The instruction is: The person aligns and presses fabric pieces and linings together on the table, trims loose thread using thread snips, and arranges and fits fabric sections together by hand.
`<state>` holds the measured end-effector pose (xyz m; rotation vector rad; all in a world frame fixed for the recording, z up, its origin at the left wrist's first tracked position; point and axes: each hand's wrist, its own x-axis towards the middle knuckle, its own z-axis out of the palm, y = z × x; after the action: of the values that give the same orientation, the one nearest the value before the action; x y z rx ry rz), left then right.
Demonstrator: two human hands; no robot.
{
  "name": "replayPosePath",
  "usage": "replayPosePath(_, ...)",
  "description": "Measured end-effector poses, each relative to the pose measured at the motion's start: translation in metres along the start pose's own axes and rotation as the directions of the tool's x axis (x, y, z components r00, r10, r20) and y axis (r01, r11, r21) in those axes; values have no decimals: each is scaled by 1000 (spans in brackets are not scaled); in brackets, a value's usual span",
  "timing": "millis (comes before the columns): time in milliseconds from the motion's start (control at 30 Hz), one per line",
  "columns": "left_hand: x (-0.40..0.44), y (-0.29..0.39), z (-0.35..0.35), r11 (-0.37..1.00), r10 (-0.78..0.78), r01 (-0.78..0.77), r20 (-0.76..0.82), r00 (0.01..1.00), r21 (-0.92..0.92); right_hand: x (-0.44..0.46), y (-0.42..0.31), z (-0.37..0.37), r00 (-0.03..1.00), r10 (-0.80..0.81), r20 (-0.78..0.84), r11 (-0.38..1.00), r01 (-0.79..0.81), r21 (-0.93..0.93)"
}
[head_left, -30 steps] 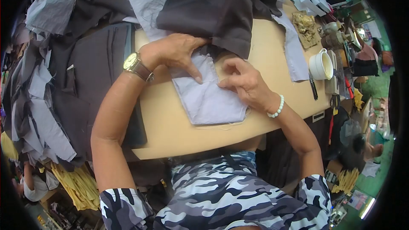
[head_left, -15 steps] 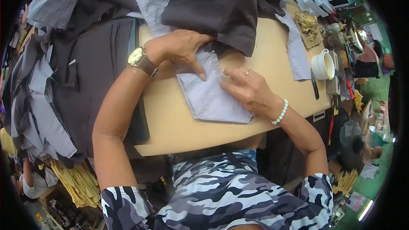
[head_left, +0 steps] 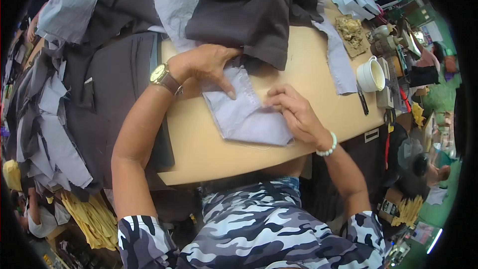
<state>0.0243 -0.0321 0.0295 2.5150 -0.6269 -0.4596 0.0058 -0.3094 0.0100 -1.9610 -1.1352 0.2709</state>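
Observation:
A folded piece of light grey cloth [head_left: 244, 114], with frayed edges and loose threads, lies on the table in front of me. My left hand [head_left: 211, 67] rests over its upper left part, thumb and fingers stretched apart. The thumb presses on the cloth, while the fingertips reach the hem of a dark brown garment [head_left: 244, 15]. At the cloth's right edge is my right hand [head_left: 296, 114], fingers curled together in a pinch. What sits between those fingertips is too small and blurred to make out.
Dark fabric pieces [head_left: 112, 84] are stacked along the table's left side. A light grey strip [head_left: 336, 60] lies to the right, near a white cup [head_left: 371, 75] and a black pen [head_left: 362, 100]. Scissors [head_left: 390, 117] hang by the table's right edge. Yellow cloth [head_left: 92, 219] hangs at lower left.
My right hand has shifted slightly down along the cloth's edge, its fingers still pinched. My left hand stays on the cloth. The whole view has tilted a little.

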Motion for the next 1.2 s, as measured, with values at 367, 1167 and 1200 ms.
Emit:
replayPosePath(367,5,-2,-20,992,-77,87,-104,992,96,-58,-44,63,937,-260,-233,953,209,-221)
replayPosePath(1167,-60,62,72,926,-301,359,-342,890,119,-95,63,-211,770,323,-550,283,-633,-720)
replayPosePath(1200,-59,61,70,928,-296,353,-332,896,124,-92,68,-212,764,337,-550,276,-638,-719)
